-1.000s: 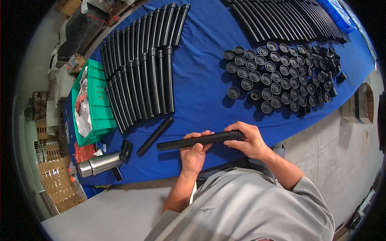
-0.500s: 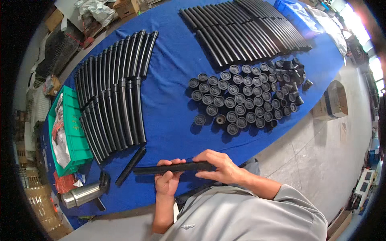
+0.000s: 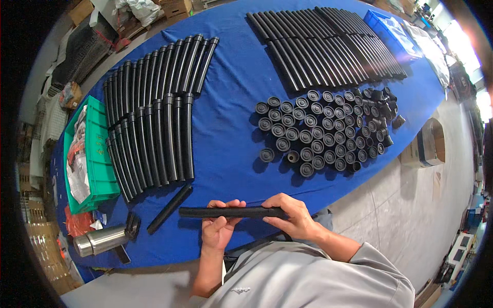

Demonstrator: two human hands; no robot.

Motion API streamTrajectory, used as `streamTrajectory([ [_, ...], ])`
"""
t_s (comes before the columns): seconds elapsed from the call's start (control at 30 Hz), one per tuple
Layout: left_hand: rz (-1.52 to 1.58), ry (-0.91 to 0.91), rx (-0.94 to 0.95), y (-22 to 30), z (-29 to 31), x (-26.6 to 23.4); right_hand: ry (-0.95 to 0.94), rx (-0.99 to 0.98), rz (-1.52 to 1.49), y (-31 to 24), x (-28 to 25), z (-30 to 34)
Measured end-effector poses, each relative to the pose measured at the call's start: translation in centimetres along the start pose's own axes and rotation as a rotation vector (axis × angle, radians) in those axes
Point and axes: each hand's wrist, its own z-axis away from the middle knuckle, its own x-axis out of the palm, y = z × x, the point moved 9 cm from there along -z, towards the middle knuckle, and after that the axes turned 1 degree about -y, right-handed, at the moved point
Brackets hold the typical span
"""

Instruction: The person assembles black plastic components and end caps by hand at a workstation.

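A straight black tube (image 3: 197,211) lies level across both my hands above the near edge of the table. My left hand (image 3: 217,233) is closed round its middle from below, fingers on the far side and thumb on the near side. At the tube's right end my right hand (image 3: 294,218) grips it between thumb and fingers, covering part of that end. Beyond the left hand, another short black tube (image 3: 170,209) rests slantwise on the blue cloth. Many round black caps (image 3: 318,133) stand grouped beyond my right hand.
Black tubes with collared ends (image 3: 149,133) lie in two rows at left; more plain tubes (image 3: 308,61) fill the far right. At the left edge are a green crate (image 3: 102,169) and a steel flask (image 3: 105,240). A blue bin (image 3: 380,28) sits far right, a cardboard box (image 3: 431,143) on the floor.
The view has shifted a little, so the table's contents appear farther right. Both hands keep their grip on the tube, which now looks more level.
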Motion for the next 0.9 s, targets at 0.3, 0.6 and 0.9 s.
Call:
streamTrajectory([
  [0.3,0.044,0.013,-0.014,-0.1,0.5,-1.1,-0.012,-0.010,-0.034,-1.0,0.2,-0.2],
  [0.6,0.042,-0.001,-0.024,-0.3,0.0,-0.7,0.083,-0.163,0.095,-1.2,0.4,0.8],
  [0.9,-0.003,0.026,0.017,-0.2,0.2,-0.6,0.012,0.078,-0.013,0.8,0.5,0.6],
])
